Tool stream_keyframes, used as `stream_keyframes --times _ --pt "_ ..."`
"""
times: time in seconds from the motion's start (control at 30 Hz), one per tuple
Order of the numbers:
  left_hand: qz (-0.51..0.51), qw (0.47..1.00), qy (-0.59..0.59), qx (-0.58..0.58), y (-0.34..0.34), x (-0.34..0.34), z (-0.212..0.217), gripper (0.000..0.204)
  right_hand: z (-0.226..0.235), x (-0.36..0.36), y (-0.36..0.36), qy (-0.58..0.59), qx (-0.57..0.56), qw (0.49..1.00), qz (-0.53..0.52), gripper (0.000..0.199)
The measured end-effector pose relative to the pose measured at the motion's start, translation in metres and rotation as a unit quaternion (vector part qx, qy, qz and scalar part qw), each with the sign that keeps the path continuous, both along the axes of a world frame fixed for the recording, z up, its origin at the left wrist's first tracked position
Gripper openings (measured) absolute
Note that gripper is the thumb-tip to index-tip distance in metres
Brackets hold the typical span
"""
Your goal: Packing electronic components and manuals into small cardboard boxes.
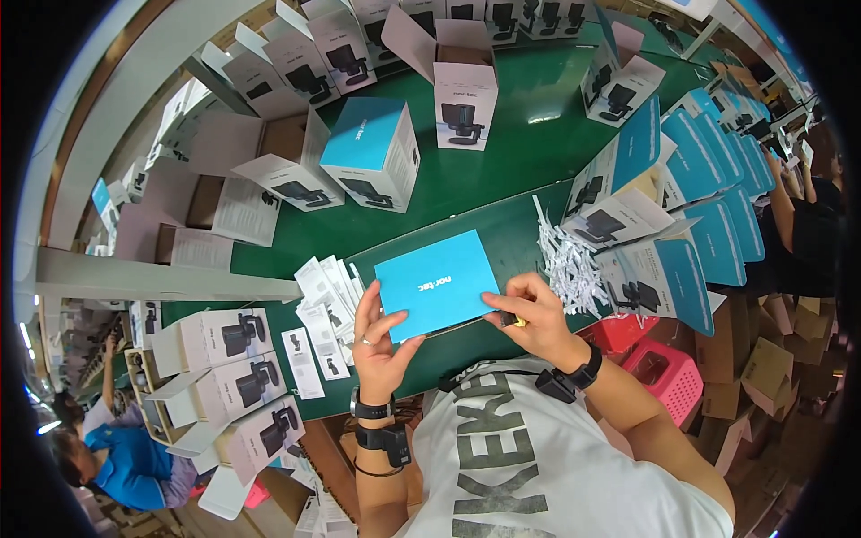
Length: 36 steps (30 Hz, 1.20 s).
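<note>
Head view shows the left hand (381, 359) and right hand (538, 321) gripping a blue carton (437, 285) by opposite sides over the green worktable (363, 248), between white leaflets (325, 296) and paper strips (571, 271); the right also holds a small black-and-yellow object (510, 319).

Steep Downward View from the Head

From above the white printed fabric T-shirt (583, 475), the flat green tabletop (529, 117) is viewed by a head-worn fisheye camera. The bare left hand (381, 357) and bare right hand (541, 321) are framed close, near the centre; the long white post (126, 108) is bent along the left rim.
</note>
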State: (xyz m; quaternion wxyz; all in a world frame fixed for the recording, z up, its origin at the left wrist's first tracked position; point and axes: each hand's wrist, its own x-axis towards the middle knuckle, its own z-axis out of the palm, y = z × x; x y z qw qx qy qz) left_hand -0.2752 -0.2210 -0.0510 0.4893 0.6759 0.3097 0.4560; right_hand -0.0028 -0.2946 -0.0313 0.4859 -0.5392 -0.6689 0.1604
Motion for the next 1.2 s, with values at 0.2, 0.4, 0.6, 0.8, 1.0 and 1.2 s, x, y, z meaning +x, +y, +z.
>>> stream_keyframes --times 0.2,0.4,0.6,0.8,1.0,1.2 --pt "-0.007 0.994 0.104 0.045 0.002 -0.002 0.001 0.053 -0.018 0.018 -0.007 -0.038 -0.011 0.999 -0.013 0.052" --pt "0.002 0.905 0.338 0.258 0.000 0.002 0.044 0.071 -0.005 0.019 -0.012 -0.143 0.001 0.990 -0.014 0.053" --pt "-0.035 0.847 0.471 0.243 -0.011 0.056 0.053 0.079 -0.029 -0.010 -0.011 -0.052 0.029 0.998 0.025 0.047" --pt "-0.009 0.820 0.497 0.285 -0.001 0.077 0.035 0.080 -0.029 0.013 0.004 -0.084 0.094 0.992 0.016 0.041" --pt "-0.084 0.824 0.437 0.350 0.041 0.051 0.052 0.079 -0.050 0.025 0.011 0.004 0.087 0.992 0.092 0.041" --pt "-0.132 0.824 0.431 0.344 0.045 0.034 0.048 0.084 -0.042 0.034 0.000 0.031 0.050 0.994 0.096 0.037"
